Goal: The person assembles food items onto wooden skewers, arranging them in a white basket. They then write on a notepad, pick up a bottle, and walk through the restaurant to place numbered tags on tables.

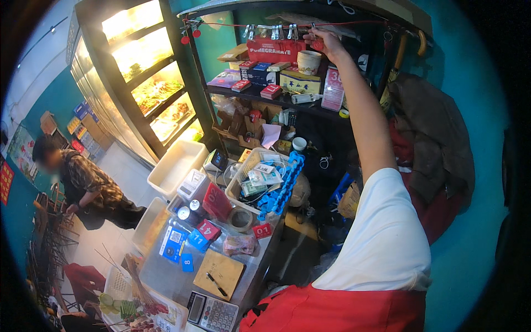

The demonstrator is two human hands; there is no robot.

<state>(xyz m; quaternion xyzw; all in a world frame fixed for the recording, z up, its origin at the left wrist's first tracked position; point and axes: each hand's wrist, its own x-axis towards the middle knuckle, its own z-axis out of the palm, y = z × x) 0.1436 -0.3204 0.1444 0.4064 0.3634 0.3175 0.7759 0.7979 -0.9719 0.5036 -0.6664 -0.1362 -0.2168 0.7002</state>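
My right hand is raised to a red cord strung along the upper part of a dark shelf rack. Its fingertips are closed at a small metal clip on the cord, and a red round tag shows by the curled fingers. More metal clips hang to the left of the hand. Below them stand a red printed box and a stack of paper cups. My left hand is out of view.
A metal table holds a notebook with a pen, a calculator, number tags and a cluttered basket. A lit display fridge stands behind. A person is at the left. Jackets hang at right.
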